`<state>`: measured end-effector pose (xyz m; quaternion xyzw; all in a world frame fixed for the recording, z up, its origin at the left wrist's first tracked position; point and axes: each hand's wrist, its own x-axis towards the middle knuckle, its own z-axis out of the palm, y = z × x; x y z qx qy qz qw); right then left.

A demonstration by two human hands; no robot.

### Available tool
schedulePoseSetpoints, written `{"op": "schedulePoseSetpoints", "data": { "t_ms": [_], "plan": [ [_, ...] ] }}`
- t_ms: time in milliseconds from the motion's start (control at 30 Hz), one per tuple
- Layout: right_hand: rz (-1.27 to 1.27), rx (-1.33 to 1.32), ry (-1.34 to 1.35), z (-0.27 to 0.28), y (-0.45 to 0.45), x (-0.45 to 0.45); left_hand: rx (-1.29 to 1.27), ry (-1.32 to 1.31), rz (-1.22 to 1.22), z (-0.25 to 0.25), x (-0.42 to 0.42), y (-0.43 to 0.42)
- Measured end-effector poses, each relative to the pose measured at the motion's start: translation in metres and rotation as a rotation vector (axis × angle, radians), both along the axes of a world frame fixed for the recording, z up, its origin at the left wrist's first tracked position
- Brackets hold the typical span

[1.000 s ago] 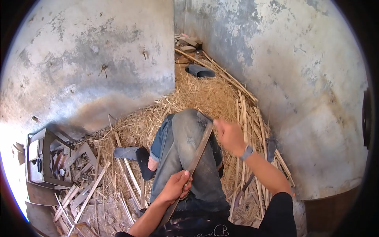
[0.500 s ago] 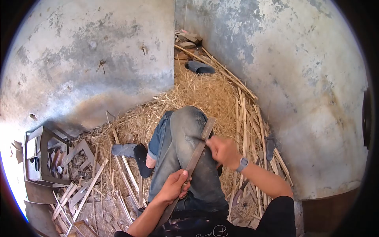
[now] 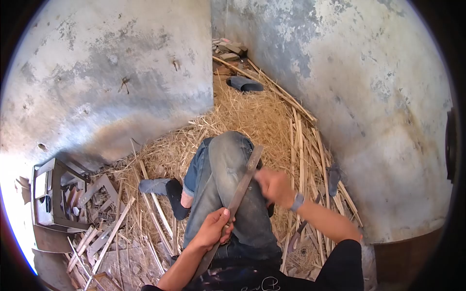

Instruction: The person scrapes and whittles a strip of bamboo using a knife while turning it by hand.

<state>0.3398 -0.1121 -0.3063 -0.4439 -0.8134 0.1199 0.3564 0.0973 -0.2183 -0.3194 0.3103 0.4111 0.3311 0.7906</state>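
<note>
A long, flat, brownish-grey strip (image 3: pixel 241 194) lies at a slant across my jeans-covered thigh (image 3: pixel 224 162), its far end over the knee. I cannot tell whether it is wood or metal. My left hand (image 3: pixel 216 229) is closed around its lower part, thumb on top. Beside its upper part is my right hand (image 3: pixel 275 186), with a grey watch (image 3: pixel 297 201) on the wrist. The fingers there are curled in and slightly blurred. Whatever they may hold is hidden.
Straw-like shavings (image 3: pixel 252 116) cover the floor, with long thin strips (image 3: pixel 301 160) along the right wall. A dark slipper (image 3: pixel 245 84) lies ahead. To the left stand a wooden frame (image 3: pixel 57 223) and scraps. Stained walls (image 3: pixel 160 53) rise around me.
My right hand has shifted very slightly and its fingers look more blurred. The left hand and the strip stay almost in place. The whole view has moved a little.
</note>
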Motion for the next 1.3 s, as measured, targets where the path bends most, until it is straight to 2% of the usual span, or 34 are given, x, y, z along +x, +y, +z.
{"op": "schedulePoseSetpoints", "data": {
  "t_ms": [33, 67, 133, 167, 267, 300, 333, 367, 400, 433, 500, 567, 700, 733, 800, 967, 1067, 1133, 1200, 1300],
  "plan": [
    [0.215, 0.018, 0.027, 0.002, -0.018, -0.007, -0.021, -0.010, -0.001, 0.000, -0.001, -0.001],
    [0.216, 0.017, 0.033, 0.007, -0.028, -0.008, -0.022, -0.004, 0.001, 0.000, -0.002, -0.002],
    [0.287, -0.115, -0.214, 0.015, -0.039, -0.002, -0.075, -0.042, 0.006, 0.001, -0.002, -0.002],
    [0.284, -0.119, -0.214, 0.016, -0.034, 0.002, -0.077, -0.043, 0.003, 0.002, -0.003, -0.002],
    [0.014, -0.351, 0.136, 0.019, -0.017, 0.022, -0.029, -0.058, -0.006, 0.002, -0.008, -0.006],
    [0.017, -0.348, 0.137, 0.020, -0.018, 0.028, 0.060, -0.022, -0.035, 0.000, -0.010, -0.009],
    [0.000, -0.341, 0.248, 0.021, -0.020, 0.032, 0.146, 0.016, -0.062, -0.001, -0.014, -0.013],
    [-0.017, -0.337, 0.361, 0.022, -0.023, 0.036, 0.145, 0.019, -0.059, -0.003, -0.019, -0.017],
    [-0.024, -0.455, 0.402, 0.025, -0.026, 0.039, 0.150, 0.019, -0.108, -0.005, -0.026, -0.021],
    [-0.027, -0.459, 0.406, 0.028, -0.027, 0.039, 0.154, 0.017, -0.160, -0.008, -0.029, -0.025],
    [0.058, -0.290, 0.269, 0.038, -0.028, 0.042, 0.139, 0.001, -0.122, -0.012, -0.030, -0.035],
    [0.114, -0.282, 0.254, 0.038, -0.030, 0.046, 0.127, -0.018, -0.076, -0.013, -0.029, -0.038],
    [0.199, -0.241, 0.211, 0.047, -0.038, 0.031, 0.038, -0.253, -0.036, -0.010, -0.017, -0.027],
    [0.198, -0.236, 0.211, 0.044, -0.042, 0.025, -0.003, -0.326, -0.031, -0.011, -0.013, -0.024],
    [0.127, -0.079, -0.065, 0.037, -0.053, 0.014, -0.056, -0.379, -0.012, -0.014, -0.006, -0.019],
    [0.105, 0.042, -0.085, 0.013, -0.062, 0.001, -0.133, -0.455, 0.016, -0.020, -0.004, -0.016],
    [-0.103, 0.174, -0.142, 0.016, -0.031, 0.011, -0.188, -0.528, 0.028, -0.021, -0.006, -0.018],
    [-0.034, 0.178, -0.192, 0.019, -0.038, 0.004, -0.260, -0.648, 0.016, -0.022, -0.007, -0.016],
    [0.071, 0.231, -0.287, 0.022, -0.053, -0.005, -0.251, -0.629, 0.028, -0.021, -0.006, -0.017],
    [-0.015, 0.251, -0.290, 0.014, -0.023, 0.007, -0.246, -0.599, 0.033, -0.020, -0.007, -0.017]
  ]
}}
